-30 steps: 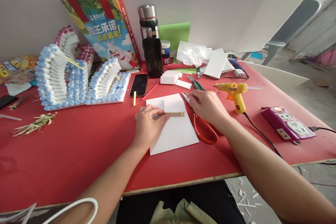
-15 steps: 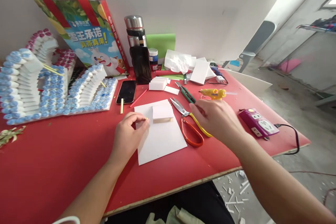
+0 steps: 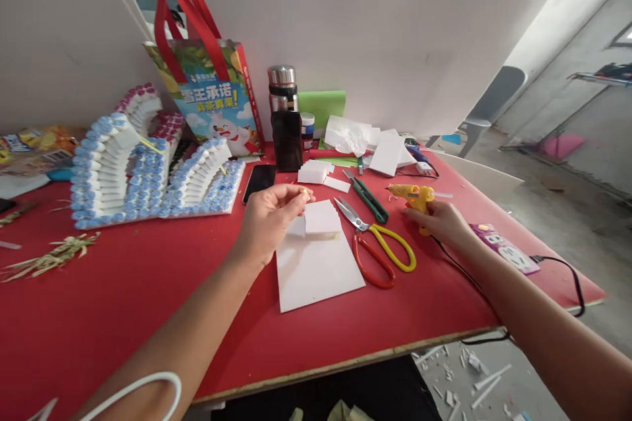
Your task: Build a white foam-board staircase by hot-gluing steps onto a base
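My left hand [image 3: 269,220] is closed in a pinch on a small pale-yellow piece [image 3: 305,193], mostly hidden by the fingertips. It is just above the left edge of a small raised stack of white cards [image 3: 322,218], which sits on a larger white board [image 3: 320,279]. My right hand [image 3: 442,220] is wrapped round the handle of a yellow glue gun [image 3: 412,195], whose nozzle points left and whose clear glue stick shows at the back. Scissors [image 3: 368,227] with one red and one yellow handle lie open between my hands, beside a green utility knife [image 3: 368,197].
White card pieces [image 3: 313,172], a phone [image 3: 259,183], a black upright object [image 3: 287,141] and a steel flask [image 3: 282,82] stand or lie behind. Blue-and-white folded models [image 3: 106,177] and a gift bag [image 3: 217,99] are left. A purple power socket [image 3: 506,250] sits right, near the table edge.
My right hand has closed round the glue gun's handle, having been just in front of it before. The left hand still pinches the small piece, now higher beside the card stack. The view has shifted.
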Motion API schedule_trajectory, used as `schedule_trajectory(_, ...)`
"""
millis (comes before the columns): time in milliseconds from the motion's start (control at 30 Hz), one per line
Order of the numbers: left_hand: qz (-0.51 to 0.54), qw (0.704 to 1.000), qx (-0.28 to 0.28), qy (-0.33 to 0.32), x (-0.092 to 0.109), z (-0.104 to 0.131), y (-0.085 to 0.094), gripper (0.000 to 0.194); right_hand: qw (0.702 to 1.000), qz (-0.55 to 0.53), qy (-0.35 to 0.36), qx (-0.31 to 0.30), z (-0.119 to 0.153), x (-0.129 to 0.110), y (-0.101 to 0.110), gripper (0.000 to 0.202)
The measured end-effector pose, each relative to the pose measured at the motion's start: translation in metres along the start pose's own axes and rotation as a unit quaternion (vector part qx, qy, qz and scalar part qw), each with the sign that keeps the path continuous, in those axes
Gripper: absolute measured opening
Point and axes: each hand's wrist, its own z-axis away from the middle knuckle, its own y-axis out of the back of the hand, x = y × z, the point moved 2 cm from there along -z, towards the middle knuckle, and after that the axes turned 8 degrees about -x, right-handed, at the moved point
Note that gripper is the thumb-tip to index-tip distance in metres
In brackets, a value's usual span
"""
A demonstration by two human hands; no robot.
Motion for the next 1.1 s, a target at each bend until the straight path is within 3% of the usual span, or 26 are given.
schedule_trajectory(133,0.030,0.999,-0.006,0.007,-0.013,0.000,0.002,0.023,0.997,-0.074,-0.026,0.013,0.015,-0.006,0.004,0.039)
schedule_trajectory(233,0.038,0.998,-0.020,0.044,-0.032,0.004,0.005,0.026,0.968,-0.250,0.018,-0.018,0.038,-0.037,0.008,0.034)
schedule_trajectory(333,0.027,0.999,-0.026,0.033,-0.041,0.003,0.009,0.025,0.922,-0.364,0.066,-0.112,0.051,-0.082,0.000,0.025)
schedule_trajectory(500,-0.052,0.997,-0.015,-0.054,-0.038,-0.003,0.018,0.021,0.881,-0.382,0.137,-0.242,0.043,-0.135,-0.037,0.026)
schedule_trajectory(700,-0.122,0.985,0.022,-0.123,-0.036,-0.004,0.024,0.019,0.848,-0.402,0.143,-0.315,0.045,-0.128,-0.067,0.028)
schedule_trajectory(1100,-0.146,0.980,0.054,-0.125,-0.038,-0.002,0.016,0.012,0.852,-0.341,0.153,-0.366,0.049,-0.119,-0.068,0.029)
